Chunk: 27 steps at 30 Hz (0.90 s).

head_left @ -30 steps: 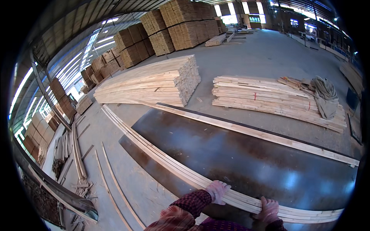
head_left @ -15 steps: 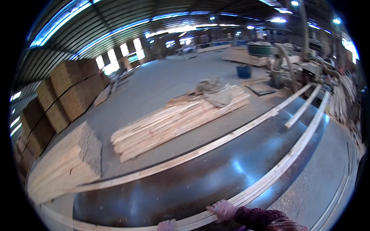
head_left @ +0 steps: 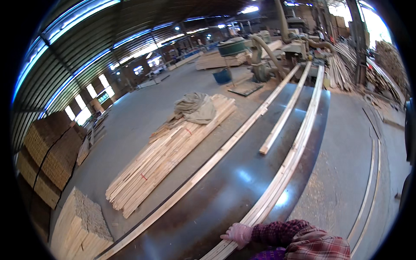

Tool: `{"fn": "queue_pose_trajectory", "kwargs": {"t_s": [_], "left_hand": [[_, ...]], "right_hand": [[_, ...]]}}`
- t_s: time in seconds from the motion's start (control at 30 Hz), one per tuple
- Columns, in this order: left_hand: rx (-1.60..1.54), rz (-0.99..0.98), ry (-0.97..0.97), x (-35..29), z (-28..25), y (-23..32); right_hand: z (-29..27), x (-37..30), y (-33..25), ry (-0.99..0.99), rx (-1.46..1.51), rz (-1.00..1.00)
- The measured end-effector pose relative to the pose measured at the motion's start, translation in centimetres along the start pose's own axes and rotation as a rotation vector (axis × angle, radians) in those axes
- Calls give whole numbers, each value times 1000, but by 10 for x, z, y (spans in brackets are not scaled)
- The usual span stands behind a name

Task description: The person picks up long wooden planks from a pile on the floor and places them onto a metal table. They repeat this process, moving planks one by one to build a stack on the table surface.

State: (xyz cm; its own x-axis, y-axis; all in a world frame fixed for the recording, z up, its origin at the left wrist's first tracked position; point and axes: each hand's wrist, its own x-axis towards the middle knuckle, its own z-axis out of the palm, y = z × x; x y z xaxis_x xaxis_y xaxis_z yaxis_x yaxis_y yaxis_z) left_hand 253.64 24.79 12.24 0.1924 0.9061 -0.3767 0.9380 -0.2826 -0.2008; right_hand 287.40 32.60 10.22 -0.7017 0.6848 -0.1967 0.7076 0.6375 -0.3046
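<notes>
My right hand, in a pale pink glove, is closed over a bundle of long, thin wooden strips near the bottom of the head view. These strips lie side by side along the right part of a dark, shiny table and run up toward a machine at the far end. A shorter wooden strip lies on the table left of the bundle, apart from it. Along the table's left edge runs a long wooden rail. My left hand is out of view.
Left of the table, a stack of boards carries a crumpled grey cloth. A pale timber stack stands at lower left, with tall bundles behind. A blue bucket sits farther off. Thin strips lie on the right floor.
The view has turned right, so the table and machine appear farther left and steeper. My left hand has gone out of view. My right hand stays on the strips.
</notes>
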Motion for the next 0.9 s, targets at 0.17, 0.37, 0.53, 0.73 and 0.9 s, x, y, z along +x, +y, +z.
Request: {"fn": "queue_pose_trajectory", "kwargs": {"t_s": [0.17, 0.37, 0.53, 0.73, 0.9], "left_hand": [[-69, -4, -14, 0, 5, 0], [-73, -10, -8, 2, 4, 3], [-78, -31, -48, 3, 0, 4], [-102, -8, -14, 2, 1, 4], [-108, 2, 59, 0, 5, 2]], "right_hand": [[13, 2, 6, 75, -19, -32], [8, 1, 5, 28, -9, -15], [7, 3, 6, -12, -2, -12], [8, 2, 7, 12, 3, -13], [11, 2, 7, 26, 18, -22]]}}
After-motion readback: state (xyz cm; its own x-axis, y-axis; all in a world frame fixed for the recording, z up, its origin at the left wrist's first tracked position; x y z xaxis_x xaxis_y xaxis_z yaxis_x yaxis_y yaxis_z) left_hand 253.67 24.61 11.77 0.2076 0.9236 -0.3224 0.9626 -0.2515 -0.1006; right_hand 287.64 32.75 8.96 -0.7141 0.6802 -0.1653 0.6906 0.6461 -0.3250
